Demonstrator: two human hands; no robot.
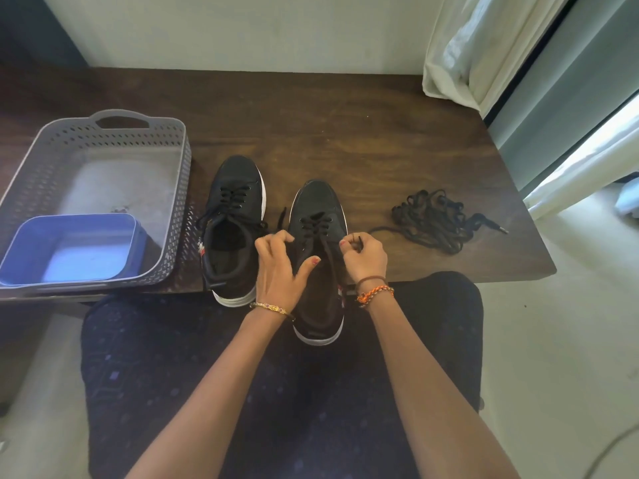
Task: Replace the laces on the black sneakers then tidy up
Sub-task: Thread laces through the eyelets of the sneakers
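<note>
Two black sneakers with white soles stand side by side on the dark wooden table (345, 126). The left sneaker (235, 202) is laced, its ends lying loose. The right sneaker (318, 209) hangs partly over the table's near edge, above my lap. My left hand (280, 267) rests on its collar, fingers curled, pinching a lace end near the fingertips. My right hand (363, 257) pinches the other black lace end beside the right row of eyelets. A loose heap of black laces (435, 216) lies on the table to the right of the shoes.
A grey perforated basket (179, 188) stands at the table's left, holding a blue plastic box (72, 250). A pale curtain (484, 46) hangs at the back right beside a window. The table's near edge runs just past my knees.
</note>
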